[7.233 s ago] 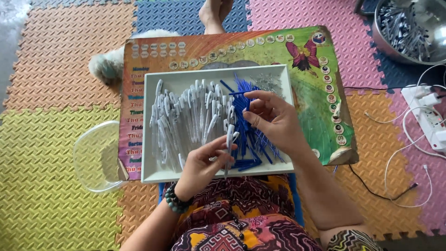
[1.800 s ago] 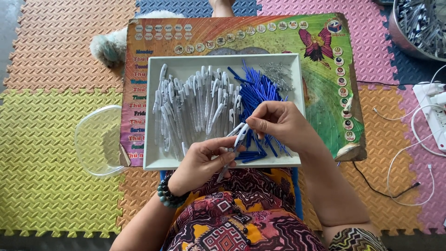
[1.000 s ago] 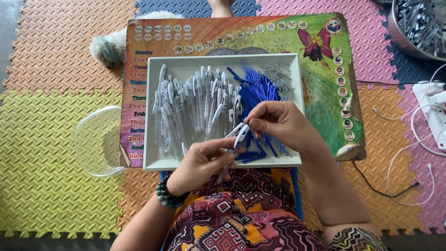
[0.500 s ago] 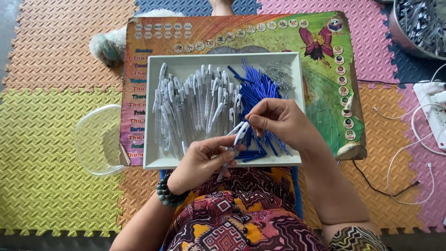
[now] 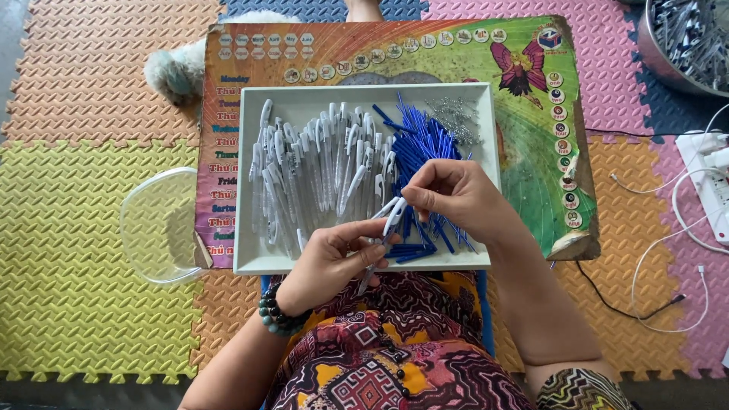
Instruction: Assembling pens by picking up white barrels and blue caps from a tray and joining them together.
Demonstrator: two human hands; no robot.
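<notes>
two hands are closed on one white pen barrel (image 5: 393, 216) at the near edge of the white tray (image 5: 250, 190). the barrel is pinched at its upper end by the fingertips of the right hand (image 5: 456, 199), and its lower part is gripped by the curled fingers of the left hand (image 5: 334, 258), the thumb laid along it. the barrel is held tilted, just above the tray's near rim, between the two heaps inside the tray. a beaded bracelet (image 5: 275, 319) is worn on the left wrist.

to the left in the tray a heap of white pen barrels (image 5: 319, 171) is spread; to the right of it a bundle of blue refills (image 5: 421, 140) is laid, partly hidden under the right hand. at the far right corner of the tray a small pile of metal springs (image 5: 456, 118) is seen.

the tray is set on a colourful printed board (image 5: 531, 114) with a butterfly picture, which is laid on foam floor mats (image 5: 68, 250). just left of the tray a clear plastic bowl (image 5: 156, 228) is placed on the mat. far right, a metal basin (image 5: 687, 42) filled with pale parts is partly in view, and near it a white power strip (image 5: 710, 178) with white cables is lying.
</notes>
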